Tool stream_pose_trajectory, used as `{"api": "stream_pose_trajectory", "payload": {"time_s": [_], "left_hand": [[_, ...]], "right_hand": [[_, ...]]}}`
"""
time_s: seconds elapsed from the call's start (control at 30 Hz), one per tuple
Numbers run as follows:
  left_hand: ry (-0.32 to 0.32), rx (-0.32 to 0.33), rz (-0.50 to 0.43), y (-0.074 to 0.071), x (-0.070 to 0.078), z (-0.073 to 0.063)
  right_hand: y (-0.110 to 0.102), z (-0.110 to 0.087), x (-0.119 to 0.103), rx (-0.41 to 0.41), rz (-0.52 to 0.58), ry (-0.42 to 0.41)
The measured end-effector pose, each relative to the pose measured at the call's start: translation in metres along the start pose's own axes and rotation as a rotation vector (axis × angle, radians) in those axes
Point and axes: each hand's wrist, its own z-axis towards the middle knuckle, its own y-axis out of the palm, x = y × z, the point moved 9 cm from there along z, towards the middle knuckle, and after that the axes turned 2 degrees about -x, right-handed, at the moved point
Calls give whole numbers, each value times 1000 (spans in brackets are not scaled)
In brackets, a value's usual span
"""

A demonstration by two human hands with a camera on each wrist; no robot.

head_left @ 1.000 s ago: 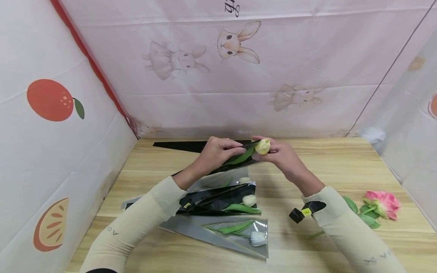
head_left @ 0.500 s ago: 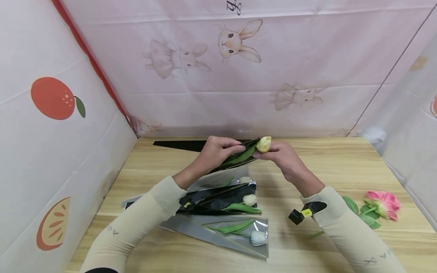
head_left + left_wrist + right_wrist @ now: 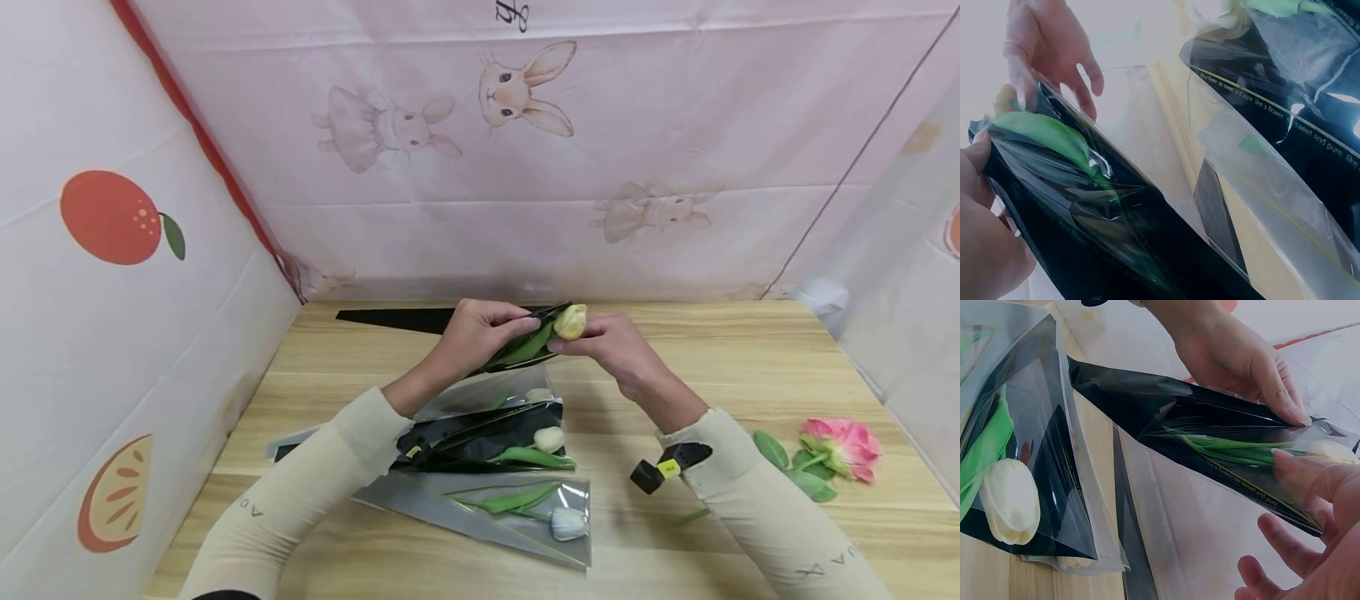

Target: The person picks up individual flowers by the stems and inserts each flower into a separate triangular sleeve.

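My left hand (image 3: pixel 483 329) pinches the upper edge of a black, clear-fronted flower sleeve (image 3: pixel 1147 231), thumb on the near side. Inside the sleeve lies a pale yellow tulip (image 3: pixel 572 322), its green leaf (image 3: pixel 1041 132) showing through the film. The bloom sits at the sleeve's right-hand mouth. There my right hand (image 3: pixel 615 342) holds the tulip just at the bloom, the thumb at the near side and the other fingers partly behind it. In the right wrist view, some of its fingertips (image 3: pixel 1275 534) spread below the sleeve's edge.
Nearer me lie a white tulip (image 3: pixel 549 439) in a black sleeve, another (image 3: pixel 567 523) in a grey sleeve, and a partly covered one (image 3: pixel 536 397). A flat black sleeve (image 3: pixel 390 318) lies along the table's back edge. A pink rose (image 3: pixel 840 450) rests by the right forearm.
The right hand has shifted slightly left with the tulip, bringing the bloom closer to the left hand. The left hand keeps its grip on the sleeve, almost unmoved.
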Motion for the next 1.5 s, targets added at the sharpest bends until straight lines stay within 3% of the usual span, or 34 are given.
{"api": "stream_pose_trajectory", "payload": {"time_s": [0.37,0.67,0.8,0.97,1.07,1.17,1.37,1.5], "left_hand": [[-8,-6,-6,-1,-3,2],[-21,-7,18,1,-4,3],[-7,-14,20,1,-3,1],[17,-29,23,1,-1,1],[24,-31,31,2,1,1],[31,-37,44,4,2,1],[58,-33,58,6,8,0],[85,-32,58,7,13,0]], "right_hand": [[2,-1,-4,-43,-54,0],[-5,-15,-23,-238,-226,29],[-19,-22,-37,-172,-330,15],[-37,-32,-45,-7,-429,-27],[-44,-39,-48,97,-427,-101],[-45,-44,-47,154,-368,-232],[-25,-42,-38,46,-223,-487],[-15,-38,-37,-9,-112,-599]]}}
